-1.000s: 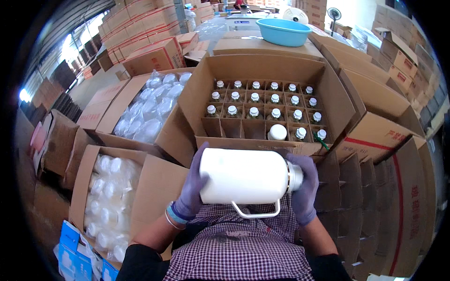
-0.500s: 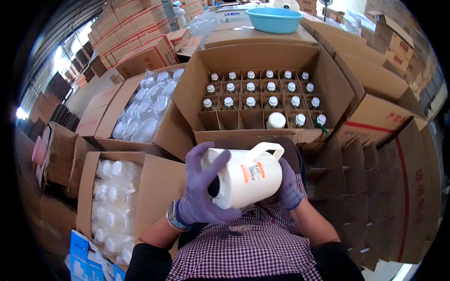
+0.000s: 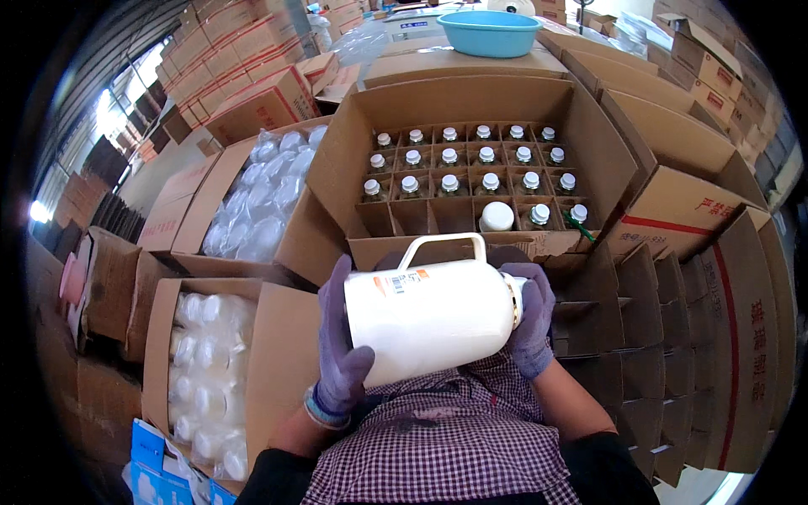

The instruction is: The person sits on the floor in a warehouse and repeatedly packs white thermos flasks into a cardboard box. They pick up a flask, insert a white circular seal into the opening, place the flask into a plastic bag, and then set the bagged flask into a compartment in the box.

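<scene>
A white thermos jug (image 3: 433,320) lies on its side in the air before my chest, its loop handle upward. An orange and white sticker is on its wall near the handle. My left hand (image 3: 341,349), in a purple knit glove, supports the jug's wide left end with thumb and fingers around its edge. At the narrower right end, my right hand (image 3: 528,324), gloved alike, is wrapped around the neck and spout area. A gold-coloured band shows beside those fingers, which partly hide that end.
Ahead stands a divided carton (image 3: 396,246) of glass bottles with white caps (image 3: 449,182); several front cells hold none. On the left are cartons of plastic-wrapped clear pieces (image 3: 261,198) and wrapped white pieces (image 3: 206,362). Cardboard dividers (image 3: 648,337) stand right; a blue basin (image 3: 490,35) sits beyond.
The jug has turned from a slanted pose to lie broadside, its handle now on top. The dark opening at my left hand is out of sight; my right hand has shifted onto the neck.
</scene>
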`<action>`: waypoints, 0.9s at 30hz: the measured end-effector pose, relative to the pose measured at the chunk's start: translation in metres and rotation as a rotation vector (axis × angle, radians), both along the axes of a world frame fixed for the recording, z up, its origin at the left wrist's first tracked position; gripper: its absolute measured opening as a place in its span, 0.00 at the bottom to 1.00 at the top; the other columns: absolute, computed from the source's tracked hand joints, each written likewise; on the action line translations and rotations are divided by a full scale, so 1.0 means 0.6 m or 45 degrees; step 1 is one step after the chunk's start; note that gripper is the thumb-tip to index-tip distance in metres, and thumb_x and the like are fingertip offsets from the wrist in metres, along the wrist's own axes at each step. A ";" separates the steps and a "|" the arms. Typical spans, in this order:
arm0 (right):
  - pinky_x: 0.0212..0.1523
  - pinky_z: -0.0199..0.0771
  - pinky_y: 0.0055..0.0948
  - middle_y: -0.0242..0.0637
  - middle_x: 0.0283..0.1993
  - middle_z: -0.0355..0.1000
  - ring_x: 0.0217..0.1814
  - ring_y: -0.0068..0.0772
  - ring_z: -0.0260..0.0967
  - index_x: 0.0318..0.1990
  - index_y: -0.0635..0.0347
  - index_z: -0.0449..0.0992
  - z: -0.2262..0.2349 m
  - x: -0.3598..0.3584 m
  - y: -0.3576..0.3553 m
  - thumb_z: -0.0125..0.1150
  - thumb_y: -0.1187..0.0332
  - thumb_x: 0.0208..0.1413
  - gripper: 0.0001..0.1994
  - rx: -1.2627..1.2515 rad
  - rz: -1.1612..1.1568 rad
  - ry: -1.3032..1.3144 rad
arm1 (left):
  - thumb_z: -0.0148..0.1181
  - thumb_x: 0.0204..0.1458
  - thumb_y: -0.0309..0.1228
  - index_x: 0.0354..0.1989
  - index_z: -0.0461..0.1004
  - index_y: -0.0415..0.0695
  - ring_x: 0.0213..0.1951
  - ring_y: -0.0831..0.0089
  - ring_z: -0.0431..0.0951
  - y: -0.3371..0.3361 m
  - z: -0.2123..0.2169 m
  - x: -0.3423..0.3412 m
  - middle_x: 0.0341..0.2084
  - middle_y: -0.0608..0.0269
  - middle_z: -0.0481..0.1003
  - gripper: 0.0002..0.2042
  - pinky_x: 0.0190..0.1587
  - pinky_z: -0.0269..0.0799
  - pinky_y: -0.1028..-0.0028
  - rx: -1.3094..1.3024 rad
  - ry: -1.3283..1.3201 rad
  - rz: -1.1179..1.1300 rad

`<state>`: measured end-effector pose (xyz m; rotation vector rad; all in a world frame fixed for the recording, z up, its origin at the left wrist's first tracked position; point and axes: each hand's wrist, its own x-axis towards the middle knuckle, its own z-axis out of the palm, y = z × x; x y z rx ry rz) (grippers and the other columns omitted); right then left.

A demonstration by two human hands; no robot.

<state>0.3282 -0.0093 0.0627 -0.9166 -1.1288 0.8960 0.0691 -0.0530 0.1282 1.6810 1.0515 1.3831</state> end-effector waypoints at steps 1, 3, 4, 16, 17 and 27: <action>0.49 0.73 0.32 0.41 0.42 0.74 0.45 0.34 0.73 0.48 0.64 0.74 -0.004 -0.002 0.002 0.43 0.55 0.69 0.21 -0.099 0.037 0.117 | 0.52 0.55 0.66 0.75 0.47 0.41 0.63 0.57 0.67 0.000 0.006 0.001 0.63 0.48 0.63 0.49 0.66 0.63 0.59 -0.075 0.009 0.084; 0.55 0.74 0.33 0.41 0.50 0.75 0.50 0.34 0.74 0.55 0.63 0.72 -0.028 0.018 0.003 0.51 0.57 0.68 0.19 0.066 0.111 -0.365 | 0.51 0.55 0.68 0.75 0.48 0.39 0.65 0.59 0.67 0.005 0.023 0.011 0.68 0.47 0.60 0.51 0.68 0.63 0.58 -0.239 0.019 0.195; 0.56 0.74 0.34 0.41 0.51 0.75 0.50 0.33 0.74 0.57 0.63 0.72 -0.039 0.015 0.003 0.54 0.58 0.67 0.19 0.197 0.070 -0.681 | 0.50 0.62 0.60 0.72 0.56 0.40 0.64 0.60 0.66 0.016 0.038 -0.005 0.62 0.50 0.65 0.40 0.66 0.63 0.59 -0.063 0.239 0.127; 0.40 0.79 0.42 0.39 0.38 0.75 0.43 0.43 0.75 0.34 0.58 0.76 -0.032 -0.052 0.146 0.58 0.58 0.56 0.12 0.326 0.222 -1.664 | 0.75 0.47 0.44 0.30 0.82 0.39 0.28 0.74 0.75 0.099 -0.088 -0.085 0.25 0.66 0.77 0.19 0.33 0.69 0.71 -0.179 -0.096 -0.261; 0.45 0.80 0.38 0.40 0.44 0.76 0.49 0.43 0.76 0.44 0.57 0.78 -0.036 -0.027 0.209 0.62 0.57 0.57 0.14 0.154 -0.004 -1.737 | 0.77 0.44 0.46 0.29 0.81 0.38 0.29 0.74 0.76 0.090 -0.085 -0.081 0.26 0.65 0.77 0.21 0.33 0.69 0.72 -0.273 0.057 -0.089; 0.57 0.72 0.51 0.46 0.61 0.70 0.63 0.51 0.69 0.61 0.50 0.72 -0.116 0.054 0.438 0.65 0.24 0.36 0.49 -0.725 0.133 -2.315 | 0.51 0.67 0.47 0.55 0.73 0.44 0.60 0.59 0.72 0.118 -0.105 -0.053 0.53 0.57 0.74 0.20 0.57 0.74 0.53 -0.678 -1.323 -0.079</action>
